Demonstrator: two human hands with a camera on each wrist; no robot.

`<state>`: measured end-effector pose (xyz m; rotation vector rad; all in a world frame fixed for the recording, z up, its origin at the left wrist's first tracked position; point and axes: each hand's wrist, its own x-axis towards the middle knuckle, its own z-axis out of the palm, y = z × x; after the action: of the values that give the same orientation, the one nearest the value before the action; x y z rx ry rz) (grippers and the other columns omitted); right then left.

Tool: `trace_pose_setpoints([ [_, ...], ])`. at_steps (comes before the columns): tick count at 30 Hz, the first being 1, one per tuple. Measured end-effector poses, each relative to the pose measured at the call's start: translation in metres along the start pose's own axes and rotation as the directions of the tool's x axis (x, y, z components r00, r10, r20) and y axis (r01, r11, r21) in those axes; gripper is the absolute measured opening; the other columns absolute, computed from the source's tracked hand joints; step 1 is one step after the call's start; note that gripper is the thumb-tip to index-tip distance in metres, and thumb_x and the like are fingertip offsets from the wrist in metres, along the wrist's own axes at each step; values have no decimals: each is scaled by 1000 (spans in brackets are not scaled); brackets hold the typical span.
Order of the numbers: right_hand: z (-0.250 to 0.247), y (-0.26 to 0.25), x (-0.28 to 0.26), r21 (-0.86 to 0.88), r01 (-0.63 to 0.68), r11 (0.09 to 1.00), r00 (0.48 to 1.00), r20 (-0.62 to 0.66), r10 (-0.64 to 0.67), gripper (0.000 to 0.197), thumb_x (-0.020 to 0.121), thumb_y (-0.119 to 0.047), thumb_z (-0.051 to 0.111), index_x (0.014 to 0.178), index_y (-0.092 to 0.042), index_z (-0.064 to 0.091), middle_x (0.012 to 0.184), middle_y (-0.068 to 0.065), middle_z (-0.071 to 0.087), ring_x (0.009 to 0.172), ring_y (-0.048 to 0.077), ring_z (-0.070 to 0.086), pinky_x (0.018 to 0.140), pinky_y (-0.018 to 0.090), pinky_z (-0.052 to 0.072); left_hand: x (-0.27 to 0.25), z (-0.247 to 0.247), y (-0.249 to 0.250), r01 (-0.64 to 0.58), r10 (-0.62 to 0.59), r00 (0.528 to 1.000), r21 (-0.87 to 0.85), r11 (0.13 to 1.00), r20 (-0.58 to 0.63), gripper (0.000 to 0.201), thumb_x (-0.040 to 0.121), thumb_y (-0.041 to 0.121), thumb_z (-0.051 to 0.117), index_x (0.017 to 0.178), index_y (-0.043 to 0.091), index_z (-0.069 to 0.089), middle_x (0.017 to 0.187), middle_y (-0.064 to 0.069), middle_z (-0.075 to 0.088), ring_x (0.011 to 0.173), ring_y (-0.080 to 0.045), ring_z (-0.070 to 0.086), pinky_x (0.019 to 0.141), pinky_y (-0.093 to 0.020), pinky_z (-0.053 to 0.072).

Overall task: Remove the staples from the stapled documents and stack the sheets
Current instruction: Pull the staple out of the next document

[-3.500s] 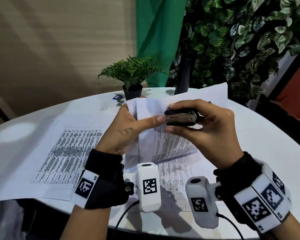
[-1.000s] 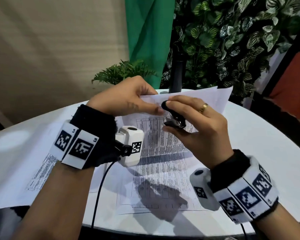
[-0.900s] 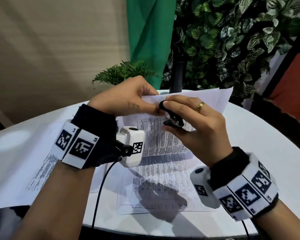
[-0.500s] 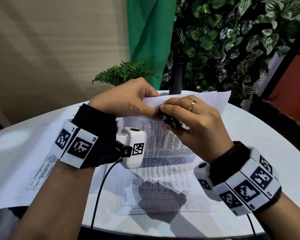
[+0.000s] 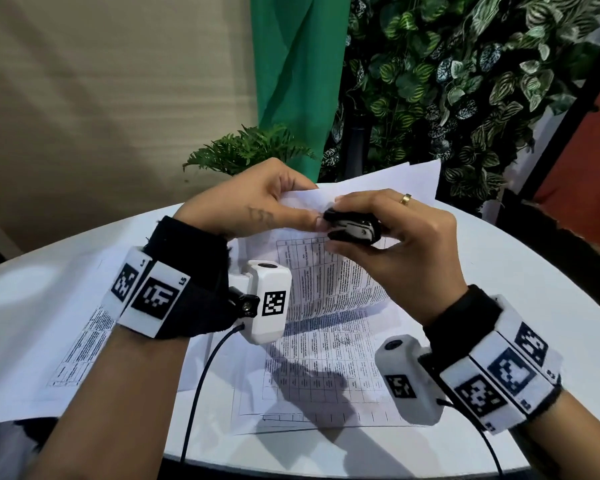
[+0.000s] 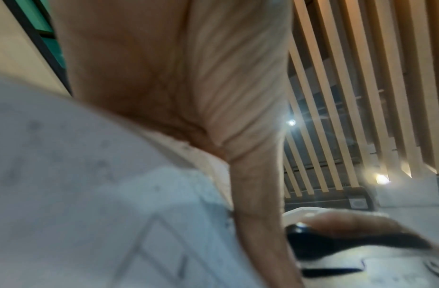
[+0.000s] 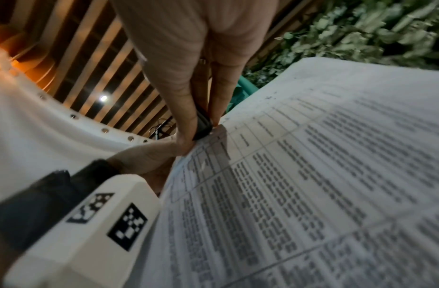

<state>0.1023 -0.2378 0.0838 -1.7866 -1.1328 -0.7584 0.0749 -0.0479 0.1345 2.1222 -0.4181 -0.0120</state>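
Observation:
A stapled document (image 5: 329, 271) of printed tables is lifted at its top edge above the round white table (image 5: 499, 271). My left hand (image 5: 257, 202) pinches its top left corner between thumb and fingers. My right hand (image 5: 388, 233) grips a black and silver staple remover (image 5: 352, 227), its tip at that corner, next to my left thumb. In the right wrist view the staple remover (image 7: 202, 125) sits between thumb and fingers against the document (image 7: 312, 165). The left wrist view is blurred, showing the document (image 6: 90, 194) and the staple remover (image 6: 336, 243). The staple itself is hidden.
A loose printed sheet (image 5: 80, 344) lies flat at the left of the table, partly under my left forearm. A small potted fern (image 5: 246, 150) stands at the table's far edge, behind my hands. Leafy plants (image 5: 465, 81) and a green curtain (image 5: 295, 64) fill the background.
Over the last second my right hand turned the staple remover from upright to level at the document's corner. My left hand kept its pinch. Earlier the document was held lower and more upright.

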Motion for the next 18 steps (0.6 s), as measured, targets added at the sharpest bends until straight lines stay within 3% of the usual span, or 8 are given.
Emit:
trace_pose_setpoints([
  [2,-1,-1,-1,122,-80,989,997,-15,82,33,69,-20,80,97,-8,70,91,0,70,84,9,65,72,27,55,0,1,0,-20,20,1000,-30,999,-3,28,73,17,70,96,1,71,85,-7,74,76,-12,64,70,-16,48],
  [4,-1,-3,-2,168,-107,980,993,-26,113,34,68,-20,81,98,-11,69,91,-5,69,86,6,66,73,26,56,-1,2,0,-39,39,999,-54,998,-4,29,74,14,68,99,0,70,87,-4,73,77,-9,65,71,-15,49],
  [8,0,-3,-2,139,-87,987,995,-32,92,32,68,-20,81,97,-10,70,90,-5,69,83,6,65,73,27,55,-2,2,-2,-65,65,998,-62,996,-3,31,76,13,68,102,-3,69,95,-10,73,85,-15,68,77,-18,50],
  [12,-1,-4,-2,88,-42,995,999,-30,45,29,71,-21,79,94,-7,70,88,2,70,80,12,65,72,29,54,-3,1,-5,-71,72,997,-76,995,11,26,76,17,70,98,4,71,90,-11,74,77,-28,67,75,-20,51],
  [18,-1,-8,-2,135,-55,989,997,-43,61,29,69,-20,82,91,-6,69,85,2,70,80,10,65,72,24,53,-6,4,-4,-106,107,994,-96,990,10,28,78,12,66,102,-1,69,96,-5,74,87,-10,68,80,-17,49],
])
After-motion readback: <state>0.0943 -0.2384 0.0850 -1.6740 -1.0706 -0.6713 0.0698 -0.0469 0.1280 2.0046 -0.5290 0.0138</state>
